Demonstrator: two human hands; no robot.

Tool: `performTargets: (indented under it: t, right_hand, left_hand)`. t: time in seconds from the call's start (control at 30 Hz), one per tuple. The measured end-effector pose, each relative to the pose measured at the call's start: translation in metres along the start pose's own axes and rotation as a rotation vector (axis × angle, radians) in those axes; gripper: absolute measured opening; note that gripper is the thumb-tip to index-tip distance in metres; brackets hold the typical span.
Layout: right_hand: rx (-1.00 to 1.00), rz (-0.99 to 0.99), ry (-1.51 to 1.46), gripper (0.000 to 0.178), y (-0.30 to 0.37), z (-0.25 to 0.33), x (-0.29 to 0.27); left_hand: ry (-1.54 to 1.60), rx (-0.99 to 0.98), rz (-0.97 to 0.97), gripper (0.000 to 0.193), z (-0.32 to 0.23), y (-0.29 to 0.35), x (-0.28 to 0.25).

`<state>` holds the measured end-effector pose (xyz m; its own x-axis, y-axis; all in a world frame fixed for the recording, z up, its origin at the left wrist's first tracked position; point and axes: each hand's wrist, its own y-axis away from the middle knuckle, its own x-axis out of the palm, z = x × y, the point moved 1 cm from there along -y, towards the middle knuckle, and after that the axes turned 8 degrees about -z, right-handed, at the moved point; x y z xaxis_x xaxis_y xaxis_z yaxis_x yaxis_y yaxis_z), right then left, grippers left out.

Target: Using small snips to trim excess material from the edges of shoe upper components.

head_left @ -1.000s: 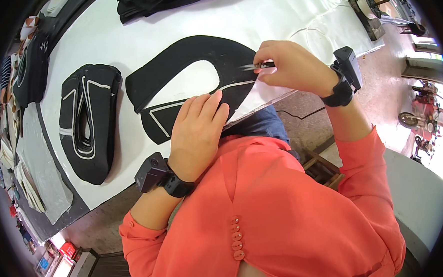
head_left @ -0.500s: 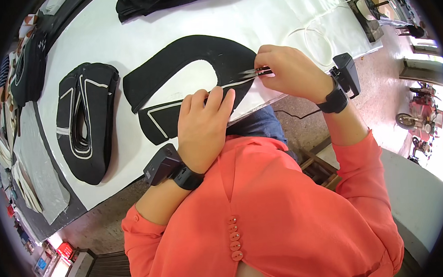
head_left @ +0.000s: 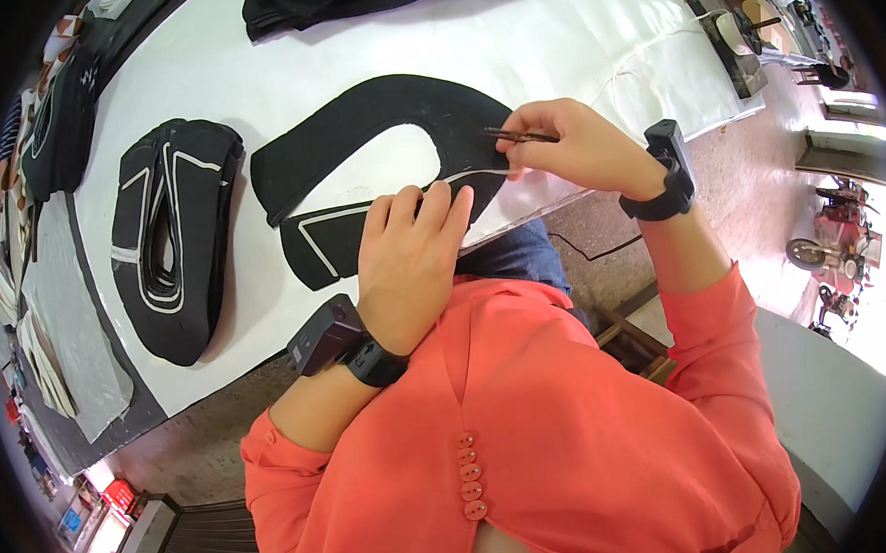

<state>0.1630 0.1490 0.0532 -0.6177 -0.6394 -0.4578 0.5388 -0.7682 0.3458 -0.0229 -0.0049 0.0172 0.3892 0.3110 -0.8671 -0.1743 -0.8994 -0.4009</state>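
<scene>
Broadly, the white-covered table (head_left: 590,28) takes up the upper part of the view, and the black curved panel (head_left: 384,101) lies flat on it, close to the near edge. The panel is shaped like a horseshoe: the bend is at the right, 2 limbs stretch leftward from it, and the long axis climbs from lower left to upper right. A stack of black pieces (head_left: 199,299) with pale lines sits apart to its left, and a dark pile (head_left: 349,3) lies beyond it at the top of the view.

The left hand (head_left: 412,253) rests palm down on the nearer limb, fingers a little apart, with nothing visibly gripped. The right hand (head_left: 572,150) is at the bend, the panel lying to the left of its fingers; they are closed on a slim dark tool (head_left: 521,135), its tip pointing left over the panel. Whether that tip touches the surface, I cannot tell.

Smallest is the pale strip (head_left: 483,172). It follows the nearer limb past the left fingertips and runs rightward to the lower fingers of the right hand, so its right part spans between the 2 hands, on the near side of the tool, with the right hand nearer its right end; whether those fingers also pinch it is unclear
</scene>
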Motion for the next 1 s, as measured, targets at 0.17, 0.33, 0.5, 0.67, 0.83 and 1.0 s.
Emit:
performTargets:
  t: [0.17,0.33,0.5,0.67,0.83,1.0]
  right_hand:
    - [0.090,0.145,0.163,0.039,-0.009,0.013,0.006]
    - [0.012,0.158,0.315,0.037,-0.020,0.019,0.026]
    - [-0.243,0.124,0.331,0.021,-0.022,0.014,0.032]
    - [-0.313,0.018,0.240,0.020,-0.023,0.010,0.038]
    - [-0.304,0.015,0.297,0.018,-0.031,0.006,0.036]
    - [-0.344,0.106,0.393,0.019,-0.040,0.012,0.032]
  left_hand:
    - [0.085,0.020,-0.041,0.036,0.007,0.012,-0.002]
    - [0.139,0.041,-0.027,0.034,0.016,0.016,-0.005]
    - [0.170,0.070,-0.034,0.034,0.019,0.013,-0.007]
    - [0.054,0.066,-0.032,0.026,0.010,0.001,-0.007]
    - [0.044,0.048,-0.020,0.022,0.008,0.000,-0.003]
    - [0.023,0.050,-0.092,0.021,0.006,0.003,0.002]
